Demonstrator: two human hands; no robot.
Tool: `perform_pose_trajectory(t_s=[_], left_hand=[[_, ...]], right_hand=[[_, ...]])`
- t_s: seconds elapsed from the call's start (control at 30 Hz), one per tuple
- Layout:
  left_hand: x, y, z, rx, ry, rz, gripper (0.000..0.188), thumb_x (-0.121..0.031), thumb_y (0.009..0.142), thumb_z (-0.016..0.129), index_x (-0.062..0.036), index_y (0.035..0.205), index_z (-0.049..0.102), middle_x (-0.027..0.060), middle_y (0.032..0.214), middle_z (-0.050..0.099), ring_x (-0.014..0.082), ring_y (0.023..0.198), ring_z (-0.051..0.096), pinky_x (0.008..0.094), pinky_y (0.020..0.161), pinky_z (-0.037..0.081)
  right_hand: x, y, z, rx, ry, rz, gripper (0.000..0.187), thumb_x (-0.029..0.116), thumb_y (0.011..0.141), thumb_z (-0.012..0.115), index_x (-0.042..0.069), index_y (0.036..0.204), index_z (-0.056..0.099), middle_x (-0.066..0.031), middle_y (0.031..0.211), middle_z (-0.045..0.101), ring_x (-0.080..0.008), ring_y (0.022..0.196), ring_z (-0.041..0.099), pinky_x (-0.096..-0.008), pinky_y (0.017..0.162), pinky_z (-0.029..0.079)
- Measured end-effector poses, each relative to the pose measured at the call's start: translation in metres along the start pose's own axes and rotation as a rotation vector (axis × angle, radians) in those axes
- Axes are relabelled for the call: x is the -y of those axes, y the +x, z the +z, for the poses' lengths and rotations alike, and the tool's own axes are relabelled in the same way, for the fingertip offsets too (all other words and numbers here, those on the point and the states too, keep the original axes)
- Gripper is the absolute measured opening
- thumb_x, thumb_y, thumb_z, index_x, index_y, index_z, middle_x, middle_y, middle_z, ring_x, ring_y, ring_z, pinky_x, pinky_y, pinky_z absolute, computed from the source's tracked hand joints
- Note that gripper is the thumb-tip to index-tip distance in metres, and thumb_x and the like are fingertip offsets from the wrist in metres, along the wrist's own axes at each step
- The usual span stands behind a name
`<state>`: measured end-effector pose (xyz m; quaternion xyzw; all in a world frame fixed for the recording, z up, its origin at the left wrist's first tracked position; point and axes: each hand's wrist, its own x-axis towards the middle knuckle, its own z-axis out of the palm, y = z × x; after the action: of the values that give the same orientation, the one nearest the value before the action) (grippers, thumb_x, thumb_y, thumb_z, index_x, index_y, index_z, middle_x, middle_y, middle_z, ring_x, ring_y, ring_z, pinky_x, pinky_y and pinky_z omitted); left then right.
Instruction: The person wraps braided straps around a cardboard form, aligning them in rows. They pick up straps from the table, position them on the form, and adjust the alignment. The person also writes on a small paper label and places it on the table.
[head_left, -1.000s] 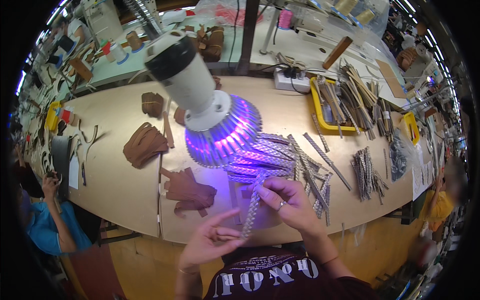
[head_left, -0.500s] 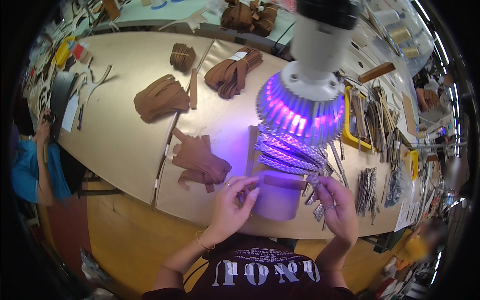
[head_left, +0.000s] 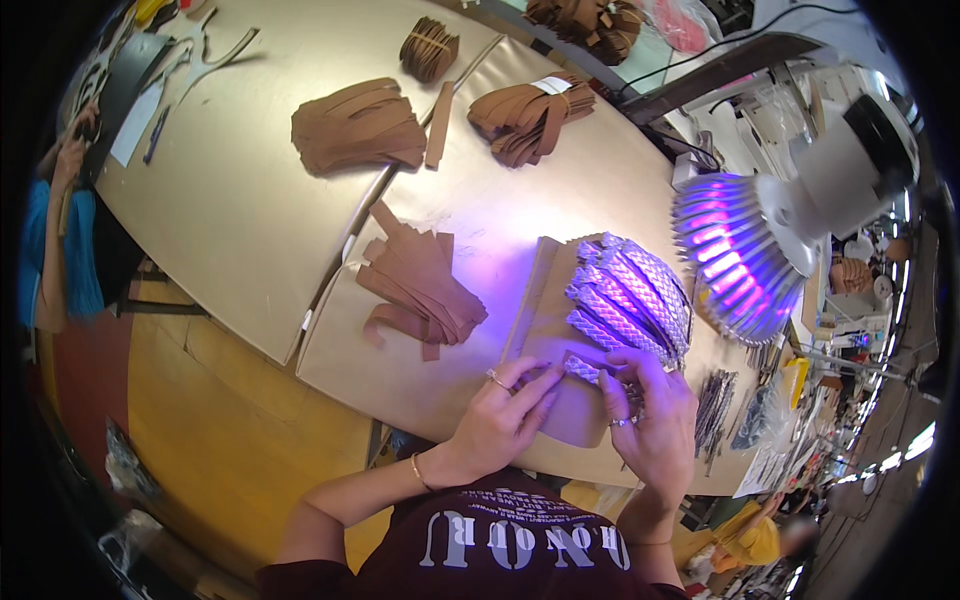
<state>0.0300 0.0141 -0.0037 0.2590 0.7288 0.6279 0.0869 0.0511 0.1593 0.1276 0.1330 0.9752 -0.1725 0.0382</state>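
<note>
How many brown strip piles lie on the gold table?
4: small pile at top, wide pile below, white-banded pile rightmost, fanned pile near the left hand. The lamp may hide more.

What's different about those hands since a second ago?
The right hand has brought its braided strip leftward, and the left hand has closed in beside it; whether it grips is unclear. The view has also swung round. The brown strips and braided bundle still lie on the table.
</note>
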Motion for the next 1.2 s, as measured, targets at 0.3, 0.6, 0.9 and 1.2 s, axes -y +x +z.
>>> perform_pose_trajectory(t_s=[0.3, 0.6, 0.9, 1.2], left_hand=[[0.006, -0.003, 0.003, -0.03, 0.013, 0.08, 0.034, 0.0, 0.081, 0.071, 0.0007, 0.114, 0.065, 0.0148, 0.11, 0.057, 0.0244, 0.083, 0.06, 0.0333, 0.073, 0.052], [0.008, -0.002, 0.001, -0.014, -0.012, 0.099, 0.037, 0.002, 0.079, 0.07, 0.0013, 0.115, 0.064, 0.0165, 0.112, 0.056, 0.0269, 0.091, 0.063, 0.0349, 0.077, 0.053], [0.007, -0.003, 0.001, -0.021, -0.009, 0.104, 0.038, 0.002, 0.079, 0.07, 0.0005, 0.116, 0.064, 0.0163, 0.111, 0.056, 0.0264, 0.089, 0.063, 0.0338, 0.076, 0.053], [0.006, -0.003, 0.002, -0.021, 0.004, 0.09, 0.036, 0.002, 0.079, 0.07, 0.0002, 0.115, 0.065, 0.0152, 0.111, 0.057, 0.0254, 0.085, 0.062, 0.0333, 0.073, 0.052]], right_hand=[[-0.007, 0.006, 0.023, -0.024, 0.234, 0.086, 0.023, 0.007, 0.084, 0.069, 0.002, 0.094, 0.048, -0.0091, 0.069, 0.056, -0.0231, 0.052, 0.052, -0.0348, 0.051, 0.043], [-0.006, 0.008, 0.023, -0.008, 0.28, 0.163, 0.026, 0.006, 0.084, 0.069, 0.001, 0.093, 0.045, -0.01, 0.07, 0.05, -0.0202, 0.055, 0.047, -0.0335, 0.054, 0.043], [-0.001, 0.011, 0.022, 0.01, 0.272, 0.212, 0.027, 0.003, 0.084, 0.068, 0.002, 0.093, 0.042, -0.0088, 0.069, 0.053, -0.0164, 0.058, 0.05, -0.0308, 0.056, 0.044], [0.0, 0.011, 0.022, 0.005, 0.267, 0.223, 0.029, 0.005, 0.083, 0.069, 0.002, 0.093, 0.043, -0.0107, 0.069, 0.051, -0.0214, 0.056, 0.048, -0.0339, 0.055, 0.043]])
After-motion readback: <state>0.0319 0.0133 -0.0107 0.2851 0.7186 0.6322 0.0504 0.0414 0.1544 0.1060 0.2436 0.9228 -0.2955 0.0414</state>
